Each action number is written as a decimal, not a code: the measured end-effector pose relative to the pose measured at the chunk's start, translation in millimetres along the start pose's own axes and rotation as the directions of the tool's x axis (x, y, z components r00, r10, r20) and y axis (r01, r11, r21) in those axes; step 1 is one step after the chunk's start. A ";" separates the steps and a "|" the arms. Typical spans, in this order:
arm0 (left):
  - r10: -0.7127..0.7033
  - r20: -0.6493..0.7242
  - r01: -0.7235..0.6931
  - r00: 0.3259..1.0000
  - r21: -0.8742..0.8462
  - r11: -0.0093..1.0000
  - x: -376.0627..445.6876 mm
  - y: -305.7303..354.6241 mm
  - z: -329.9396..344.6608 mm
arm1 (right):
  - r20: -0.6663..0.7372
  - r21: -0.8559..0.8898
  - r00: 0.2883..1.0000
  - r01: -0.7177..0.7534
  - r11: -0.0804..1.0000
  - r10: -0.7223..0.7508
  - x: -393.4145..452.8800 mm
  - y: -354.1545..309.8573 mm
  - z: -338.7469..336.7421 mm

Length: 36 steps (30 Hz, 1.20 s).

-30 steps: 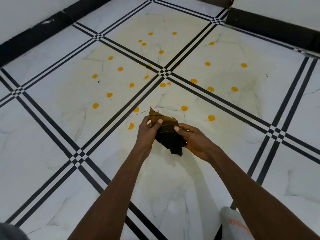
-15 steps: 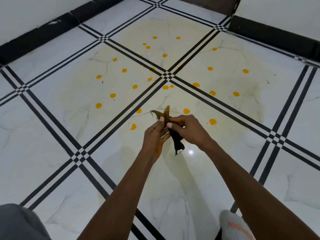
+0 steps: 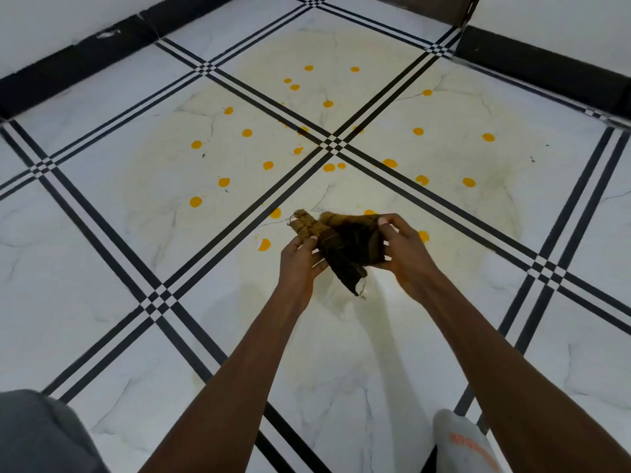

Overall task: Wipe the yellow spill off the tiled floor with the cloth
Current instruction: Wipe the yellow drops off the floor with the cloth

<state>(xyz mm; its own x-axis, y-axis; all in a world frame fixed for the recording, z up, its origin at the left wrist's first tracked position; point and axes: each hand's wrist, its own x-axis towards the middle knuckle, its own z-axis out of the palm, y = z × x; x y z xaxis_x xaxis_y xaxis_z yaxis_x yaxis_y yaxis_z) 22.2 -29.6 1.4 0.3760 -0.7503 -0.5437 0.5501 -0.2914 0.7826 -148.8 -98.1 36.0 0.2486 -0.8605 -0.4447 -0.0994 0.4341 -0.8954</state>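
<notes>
A dark, yellow-stained cloth (image 3: 345, 245) is held in the air above the floor, spread between both hands. My left hand (image 3: 300, 259) pinches its left, yellowed end. My right hand (image 3: 403, 252) grips its right edge. A loose corner of the cloth hangs down below the hands. The yellow spill (image 3: 327, 167) lies beyond the hands: several bright orange-yellow drops scattered over a pale yellowish film that covers the white tiled floor (image 3: 102, 268) around a crossing of black grout lines.
A black skirting board (image 3: 68, 63) and white walls bound the floor at the back left and back right. My grey-clad knee (image 3: 37, 435) is at bottom left. A grey sock with orange lettering (image 3: 464, 442) is at bottom right.
The cloth was bunched tight between the hands half a second ago. Now my hands have moved apart and the cloth is spread wider, with my right hand shifted right.
</notes>
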 end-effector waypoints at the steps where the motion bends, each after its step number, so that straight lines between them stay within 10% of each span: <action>1: -0.004 -0.009 0.004 1.000 0.009 1.000 2.4 0.1 -1.7 | -0.031 0.045 1.000 -0.005 0.999 0.006 -0.5 -3.1 -7.8; 7: -0.035 -0.011 0.036 0.999 0.052 0.998 13.1 -0.7 -3.7 | -0.170 -0.236 0.947 0.229 0.944 -0.272 6.4 -41.9 -46.3; 13: 0.003 -0.079 0.010 0.997 0.165 0.986 18.2 -14.3 -11.7 | 0.042 -0.802 0.784 0.395 0.447 -0.619 13.8 -59.1 -30.7; 16: 0.050 -0.110 -0.018 0.993 0.278 0.961 19.9 -19.7 -22.1 | 0.186 -0.920 0.860 0.322 0.222 -0.475 15.9 -30.2 -3.8; 21: 0.143 -0.120 -0.066 0.982 0.493 0.867 19.5 -29.1 -45.8 | 0.279 -0.955 0.951 0.261 0.138 0.135 -2.0 30.1 43.5; 30: 0.292 -0.103 -0.098 0.951 0.794 0.600 21.4 -25.8 -74.3 | 0.246 -0.938 0.956 0.276 0.210 -0.157 37.7 47.0 15.3; 36: 0.450 -0.088 -0.119 0.889 0.904 0.410 37.9 -28.8 -108.4 | 0.355 -0.925 0.930 0.364 0.108 -0.095 53.1 111.8 1.3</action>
<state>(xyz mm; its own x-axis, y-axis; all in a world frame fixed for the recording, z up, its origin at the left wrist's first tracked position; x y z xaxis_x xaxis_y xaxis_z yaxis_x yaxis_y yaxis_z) 101.4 14.7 -74.6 0.6470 -0.7460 -0.1574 -0.4932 -0.5669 0.6598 -145.4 -94.9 -87.7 0.5828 -0.7466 -0.3208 -0.8114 -0.5133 -0.2794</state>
